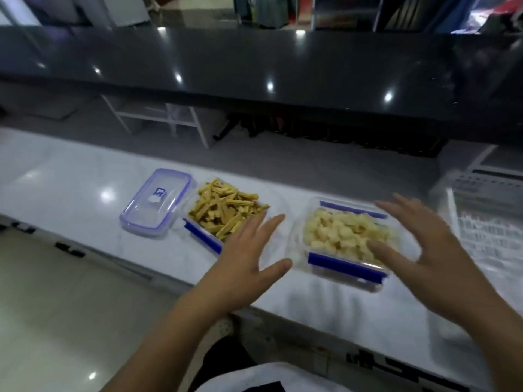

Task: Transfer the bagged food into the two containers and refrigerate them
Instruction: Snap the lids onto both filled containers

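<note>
Counter: white glossy counter [70, 176] runs across the view, with a dark raised ledge [254, 60] behind it.
Left container: clear container [198, 230] with blue clips, uncovered, heaped with tan stick-shaped food [223, 206]; it stands left of centre on the counter.
Loose lid: clear lid [157, 203] with blue trim lies flat just beside the left container, on its left side.
Right container: clear container [346, 268] with blue clips, filled with pale chunky food [342, 232]; whether a lid covers it cannot be told through the blur.
Left hand: left hand [249, 256] spread with straight fingers, its grip apart and holding nothing, over the gap between the two containers, fingertips at the near right corner of the left one.
Right hand: right hand [421, 241] also spread, grip apart, above the right side of the right container; contact cannot be told because of motion blur.
Far right: white slatted rack [492, 210] sits at the counter's right end.
</note>
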The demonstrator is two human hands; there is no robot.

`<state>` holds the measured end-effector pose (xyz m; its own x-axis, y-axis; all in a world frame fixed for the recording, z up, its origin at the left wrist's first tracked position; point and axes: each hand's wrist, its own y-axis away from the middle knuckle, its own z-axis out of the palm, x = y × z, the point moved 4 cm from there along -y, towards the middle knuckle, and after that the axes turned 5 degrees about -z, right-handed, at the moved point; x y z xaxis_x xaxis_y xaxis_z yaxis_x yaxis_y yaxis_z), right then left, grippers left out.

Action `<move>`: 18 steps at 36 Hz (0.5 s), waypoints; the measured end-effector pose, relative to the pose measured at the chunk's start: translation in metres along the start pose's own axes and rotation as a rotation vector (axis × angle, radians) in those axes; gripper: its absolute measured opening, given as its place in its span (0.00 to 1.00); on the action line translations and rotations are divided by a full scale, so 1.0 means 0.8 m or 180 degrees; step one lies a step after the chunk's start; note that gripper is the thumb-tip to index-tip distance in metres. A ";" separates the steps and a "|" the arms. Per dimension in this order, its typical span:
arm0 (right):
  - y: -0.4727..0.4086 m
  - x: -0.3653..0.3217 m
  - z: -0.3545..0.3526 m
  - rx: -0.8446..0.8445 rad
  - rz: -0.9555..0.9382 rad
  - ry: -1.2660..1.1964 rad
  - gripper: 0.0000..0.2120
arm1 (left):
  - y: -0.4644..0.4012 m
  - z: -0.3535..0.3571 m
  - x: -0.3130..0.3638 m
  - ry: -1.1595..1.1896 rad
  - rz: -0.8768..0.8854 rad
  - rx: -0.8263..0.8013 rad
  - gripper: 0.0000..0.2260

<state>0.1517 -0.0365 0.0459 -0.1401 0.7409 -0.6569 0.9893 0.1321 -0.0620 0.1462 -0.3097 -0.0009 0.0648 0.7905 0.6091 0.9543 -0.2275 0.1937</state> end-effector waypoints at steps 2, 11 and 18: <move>-0.016 -0.042 0.056 -0.0203 -0.0074 -0.0154 0.26 | 0.018 -0.030 -0.057 0.0166 -0.0330 0.0265 0.33; -0.071 -0.181 0.295 -0.1340 -0.0447 0.0005 0.31 | 0.028 -0.105 -0.298 0.0550 -0.1760 0.0835 0.37; -0.116 -0.255 0.409 -0.1922 -0.0380 -0.0051 0.31 | -0.020 -0.130 -0.405 0.0209 -0.1762 0.0598 0.46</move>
<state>0.1020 -0.4152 -0.0599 -0.2431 0.6887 -0.6831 0.7684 0.5665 0.2977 0.0798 -0.6216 -0.1211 -0.4703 0.7247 0.5037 0.8768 0.3184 0.3604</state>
